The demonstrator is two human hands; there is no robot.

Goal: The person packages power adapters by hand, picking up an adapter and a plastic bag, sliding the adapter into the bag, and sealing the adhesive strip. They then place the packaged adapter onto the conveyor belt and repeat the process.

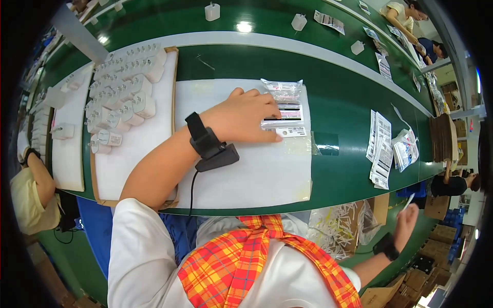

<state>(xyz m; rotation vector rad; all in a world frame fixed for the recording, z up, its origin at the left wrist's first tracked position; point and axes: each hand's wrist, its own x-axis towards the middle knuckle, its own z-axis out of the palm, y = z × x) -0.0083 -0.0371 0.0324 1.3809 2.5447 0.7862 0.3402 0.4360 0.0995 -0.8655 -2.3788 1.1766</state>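
My left hand (pixel 246 115) lies over the white mat with its fingers spread, the fingertips and thumb touching the left edge of a flat silver-and-white printed packet (pixel 285 102). The packet lies flat near the mat's far right corner. Out past the table's near right edge, my right hand (pixel 405 222) is raised and closed, a thin white strip (pixel 409 200) sticking up from its fingers. Whether the strip is paper or plastic cannot be made out. Both wrists wear black bands.
White chargers (pixel 123 97) stand in rows on a padded board at left. Printed packets (pixel 380 149) and a crumpled plastic bag (pixel 405 149) lie at right. A bag of paper strips (pixel 336 231) sits below the table edge. Chargers and packets rest on the green belt (pixel 267 20). Other people work nearby.
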